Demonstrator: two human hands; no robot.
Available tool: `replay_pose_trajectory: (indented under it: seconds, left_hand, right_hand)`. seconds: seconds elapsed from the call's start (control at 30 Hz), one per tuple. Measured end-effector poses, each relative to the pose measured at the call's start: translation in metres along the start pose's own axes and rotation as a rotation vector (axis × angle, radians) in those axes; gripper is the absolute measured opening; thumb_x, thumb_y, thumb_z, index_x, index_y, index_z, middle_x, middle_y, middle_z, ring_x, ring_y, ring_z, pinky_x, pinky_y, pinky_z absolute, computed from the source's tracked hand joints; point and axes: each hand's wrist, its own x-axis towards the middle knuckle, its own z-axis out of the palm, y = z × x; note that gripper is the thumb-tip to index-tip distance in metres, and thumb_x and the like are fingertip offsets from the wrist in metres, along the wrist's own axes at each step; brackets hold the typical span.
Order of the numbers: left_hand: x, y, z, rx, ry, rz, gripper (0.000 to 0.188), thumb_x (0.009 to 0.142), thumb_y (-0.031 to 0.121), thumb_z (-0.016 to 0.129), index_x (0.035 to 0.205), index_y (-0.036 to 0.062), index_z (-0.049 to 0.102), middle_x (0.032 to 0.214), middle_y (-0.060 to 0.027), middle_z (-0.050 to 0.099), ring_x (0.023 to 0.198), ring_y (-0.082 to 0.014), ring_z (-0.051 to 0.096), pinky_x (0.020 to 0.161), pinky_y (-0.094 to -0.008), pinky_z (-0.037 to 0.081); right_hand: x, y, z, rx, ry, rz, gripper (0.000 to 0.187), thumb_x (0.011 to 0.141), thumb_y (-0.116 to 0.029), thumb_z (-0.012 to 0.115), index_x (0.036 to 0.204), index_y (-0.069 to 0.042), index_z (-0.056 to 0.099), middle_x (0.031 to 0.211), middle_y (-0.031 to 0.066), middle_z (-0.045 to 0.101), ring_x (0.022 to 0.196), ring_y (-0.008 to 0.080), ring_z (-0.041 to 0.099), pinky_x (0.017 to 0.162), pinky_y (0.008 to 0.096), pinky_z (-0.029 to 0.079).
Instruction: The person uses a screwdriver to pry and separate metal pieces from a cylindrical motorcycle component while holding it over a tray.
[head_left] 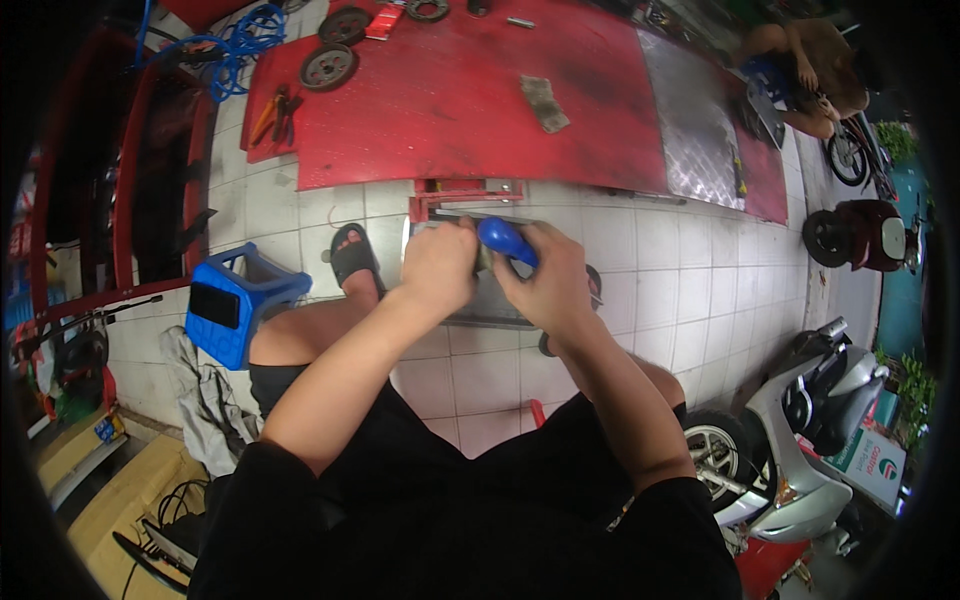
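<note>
Item: blue-handled hand tool [507,240] and grey metal part [490,300], both held above the tiled floor [690,270], just short of the near edge of the red lift platform [450,100].

Right hand [553,280] fingers clenched around the blue grip, the working end hidden; left hand [437,265] fingers curled down over the top edge of the metal part, touching the right hand. Judged: handle smooth, rounded, rigid and light, possibly slippery, best taken full-fisted at mid-grip; metal part stiff, heavier, hard-edged, best held along its upper rim. Nearby: sandalled foot [353,258], blue plastic stool [238,300] at left, silver scooter [800,440] at right.
</note>
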Motion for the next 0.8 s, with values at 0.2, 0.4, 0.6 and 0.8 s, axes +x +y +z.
replay_pose_trajectory:
  seconds: [0.2, 0.4, 0.6, 0.8]
  left_hand:
    - [-0.005, -0.010, 0.003, -0.130, 0.091, 0.012, 0.024, 0.073, 0.006, 0.068, 0.096, -0.0011, 0.064, 0.084, -0.0216, 0.071, 0.083, -0.0399, 0.071, 0.071, -0.0483, 0.057]
    - [-0.002, -0.011, 0.011, -0.086, 0.099, -0.028, 0.021, 0.077, 0.009, 0.066, 0.097, 0.0024, 0.065, 0.083, -0.0197, 0.071, 0.081, -0.0386, 0.071, 0.068, -0.0484, 0.057]
    - [-0.001, -0.009, 0.013, -0.074, 0.097, -0.028, 0.026, 0.076, 0.008, 0.069, 0.100, 0.0006, 0.063, 0.081, -0.0192, 0.070, 0.079, -0.0390, 0.070, 0.065, -0.0480, 0.056]
    - [0.000, -0.014, 0.025, -0.040, 0.107, 0.025, 0.025, 0.076, 0.006, 0.069, 0.099, 0.0001, 0.063, 0.082, -0.0173, 0.070, 0.078, -0.0378, 0.070, 0.064, -0.0467, 0.056]
  right_hand:
    - [-0.005, -0.007, 0.007, -0.216, -0.167, 0.022, 0.039, 0.083, -0.019, 0.071, 0.115, -0.001, 0.057, 0.114, 0.0256, 0.061, 0.089, 0.0451, 0.065, 0.075, 0.0512, 0.054]
    - [-0.006, -0.009, 0.012, -0.208, -0.202, 0.071, 0.039, 0.085, -0.012, 0.067, 0.118, 0.002, 0.054, 0.122, 0.0295, 0.057, 0.097, 0.0481, 0.063, 0.080, 0.0523, 0.054]
    - [-0.011, -0.012, 0.019, -0.132, -0.066, 0.013, 0.032, 0.080, 0.000, 0.062, 0.111, 0.004, 0.055, 0.108, 0.0261, 0.058, 0.091, 0.0480, 0.062, 0.076, 0.0520, 0.053]
    - [-0.008, -0.020, 0.013, -0.141, -0.056, 0.012, 0.024, 0.075, 0.006, 0.060, 0.099, 0.005, 0.059, 0.097, 0.0245, 0.061, 0.084, 0.0469, 0.063, 0.072, 0.0507, 0.052]
